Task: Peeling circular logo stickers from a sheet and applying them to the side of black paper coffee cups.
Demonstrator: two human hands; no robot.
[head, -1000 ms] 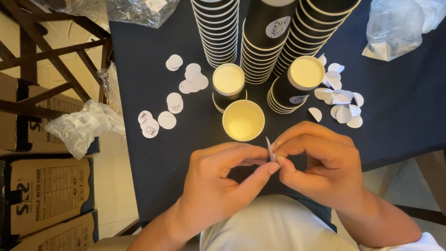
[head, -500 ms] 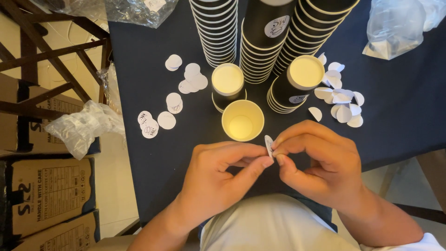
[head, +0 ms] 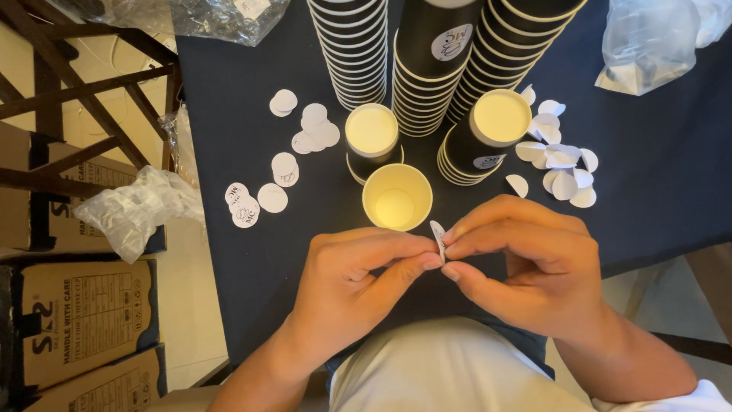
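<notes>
Small round sticker (head: 438, 231) seen edge-on, mostly pinched behind fingertips of left hand (head: 352, 288) and right hand (head: 526, 271), face unreadable; three tall cup stacks (head: 433, 53) cut off by top edge; clear bag (head: 648, 42) cropped at upper right; worktop (head: 656, 191) partly out of frame.

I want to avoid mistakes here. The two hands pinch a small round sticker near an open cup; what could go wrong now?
1. The round sticker is pinched edge-on between the fingertips of the left hand and right hand; it may fold or stick to a finger.
2. The open cup stands just beyond the hands; a nudge could tip it.
3. Tall cup stacks lean close behind; a bump might topple them.
</notes>
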